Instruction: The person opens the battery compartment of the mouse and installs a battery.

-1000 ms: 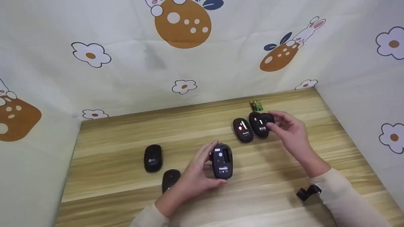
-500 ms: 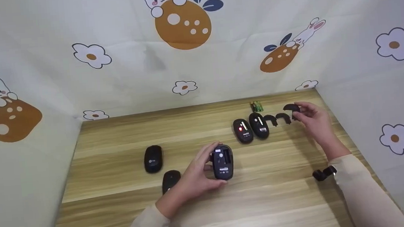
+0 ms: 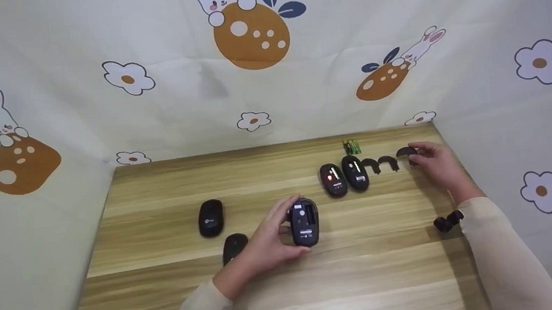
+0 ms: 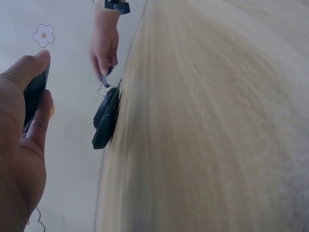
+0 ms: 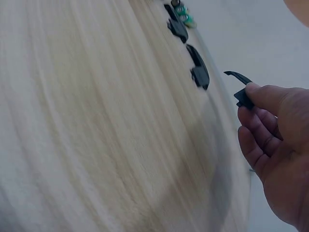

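Note:
My left hand (image 3: 268, 238) grips a black computer mouse (image 3: 305, 225) by its sides. Its underside faces up, with an uncovered dark battery slot. At the table's far right, my right hand (image 3: 439, 163) pinches a curved black battery cover (image 3: 406, 151) between thumb and fingers; the right wrist view shows this cover (image 5: 245, 99) above the table. Two similar covers, one (image 3: 371, 164) beside the other (image 3: 388, 162), lie just left of that hand. Further left, two overturned mice, a red-lit one (image 3: 333, 180) and its neighbour (image 3: 355, 174), have batteries in their slots.
Several green batteries (image 3: 352, 147) lie near the back edge of the wooden table (image 3: 177, 278). To the left a mouse (image 3: 211, 218) sits upright; another mouse (image 3: 234, 248) is partly behind my left forearm. Patterned cloth (image 3: 177, 108) walls the back and sides.
My right hand has moved right with the cover, from over the overturned mice to beside the two lying covers, and slightly lower since half a second ago. My left hand keeps its mouse in place.

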### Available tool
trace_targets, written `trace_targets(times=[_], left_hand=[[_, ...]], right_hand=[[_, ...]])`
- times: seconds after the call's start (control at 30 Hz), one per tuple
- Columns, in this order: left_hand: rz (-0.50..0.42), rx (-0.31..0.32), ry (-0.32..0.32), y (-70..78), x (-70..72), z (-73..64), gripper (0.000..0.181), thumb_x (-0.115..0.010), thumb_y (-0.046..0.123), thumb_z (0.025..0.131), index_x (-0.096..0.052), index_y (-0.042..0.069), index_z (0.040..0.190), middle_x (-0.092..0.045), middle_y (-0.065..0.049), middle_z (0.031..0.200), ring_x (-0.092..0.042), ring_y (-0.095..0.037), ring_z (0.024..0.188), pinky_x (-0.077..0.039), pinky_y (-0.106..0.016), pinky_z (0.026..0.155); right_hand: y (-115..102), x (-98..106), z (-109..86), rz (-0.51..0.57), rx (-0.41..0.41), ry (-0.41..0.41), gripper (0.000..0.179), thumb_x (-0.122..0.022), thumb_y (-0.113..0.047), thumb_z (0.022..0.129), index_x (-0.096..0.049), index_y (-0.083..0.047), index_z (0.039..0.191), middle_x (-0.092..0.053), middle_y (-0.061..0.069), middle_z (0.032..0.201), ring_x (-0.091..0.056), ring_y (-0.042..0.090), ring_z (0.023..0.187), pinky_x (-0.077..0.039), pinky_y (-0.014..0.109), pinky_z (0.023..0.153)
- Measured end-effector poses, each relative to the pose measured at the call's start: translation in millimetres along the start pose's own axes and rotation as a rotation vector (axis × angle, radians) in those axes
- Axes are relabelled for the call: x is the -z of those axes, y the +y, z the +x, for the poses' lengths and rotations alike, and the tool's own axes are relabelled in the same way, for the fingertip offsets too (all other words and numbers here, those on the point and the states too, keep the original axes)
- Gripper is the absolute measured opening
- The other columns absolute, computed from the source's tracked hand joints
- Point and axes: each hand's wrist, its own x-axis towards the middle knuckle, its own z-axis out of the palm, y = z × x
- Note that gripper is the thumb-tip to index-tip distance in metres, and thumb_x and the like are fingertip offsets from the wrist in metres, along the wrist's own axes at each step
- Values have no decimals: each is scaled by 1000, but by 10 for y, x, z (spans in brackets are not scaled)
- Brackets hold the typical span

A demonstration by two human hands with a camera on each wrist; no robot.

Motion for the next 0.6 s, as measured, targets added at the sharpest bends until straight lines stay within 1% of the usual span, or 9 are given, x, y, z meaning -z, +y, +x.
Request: trace_targets(times=[0.1, 0.23, 0.3, 0.37, 0.43, 0.47, 0.53, 0.6], left_hand=[[-5, 1, 2, 3, -2, -1, 123, -101, 2, 73, -35, 29, 173, -43, -5, 167, -66, -26, 126, -63, -30, 100], [-5, 5, 4, 14, 1, -7, 123, -102, 2, 73, -35, 29, 173, -43, -4, 168, -66, -26, 126, -64, -31, 100], [25, 3, 9, 16, 5, -11, 122, -102, 6, 74, -36, 29, 173, -44, -3, 167, -65, -25, 127, -62, -34, 105], [57, 3, 11, 14, 6, -13, 120, -103, 9, 75, -36, 29, 173, -45, -2, 167, -64, -23, 128, -59, -38, 111], [86, 5, 15, 20, 8, -12, 120, -103, 13, 75, -36, 30, 173, -46, -1, 166, -63, -22, 130, -55, -40, 115], [95, 7, 16, 21, 8, -12, 119, -103, 14, 76, -36, 30, 173, -46, -1, 166, -63, -22, 131, -54, -39, 116], [77, 18, 12, 33, 6, -11, 120, -103, 14, 75, -36, 32, 173, -45, -1, 167, -63, -23, 132, -57, -37, 113], [59, 25, 8, 43, 2, -7, 121, -103, 11, 75, -36, 32, 173, -43, -3, 169, -63, -26, 133, -59, -34, 110]], right_hand=[[63, 25, 36, -9, -30, -24, 45, -71, -15, 110, -64, 2, 151, -65, 20, 120, -59, 13, 98, -52, 14, 76], [138, 34, 78, -37, -42, -46, 45, -72, -15, 109, -64, 2, 151, -67, 21, 123, -59, 18, 102, -51, 15, 77], [174, 37, 99, -79, -36, -51, 45, -72, -16, 110, -64, 2, 150, -69, 23, 126, -61, 21, 107, -50, 13, 79], [201, 38, 110, -115, -35, -51, 44, -71, -17, 110, -65, 1, 150, -70, 24, 128, -63, 25, 112, -50, 14, 82], [210, 39, 117, -164, -21, -51, 44, -70, -17, 111, -65, 1, 150, -70, 26, 131, -63, 30, 117, -52, 21, 88], [209, 40, 121, -189, -11, -52, 43, -70, -18, 111, -65, 1, 149, -70, 27, 132, -64, 32, 119, -53, 26, 93], [200, 35, 124, -220, 4, -54, 43, -70, -17, 111, -66, 2, 148, -70, 28, 133, -64, 36, 121, -53, 39, 100], [194, 33, 126, -252, 21, -58, 42, -70, -18, 111, -66, 3, 147, -70, 29, 133, -64, 39, 122, -52, 48, 103]])
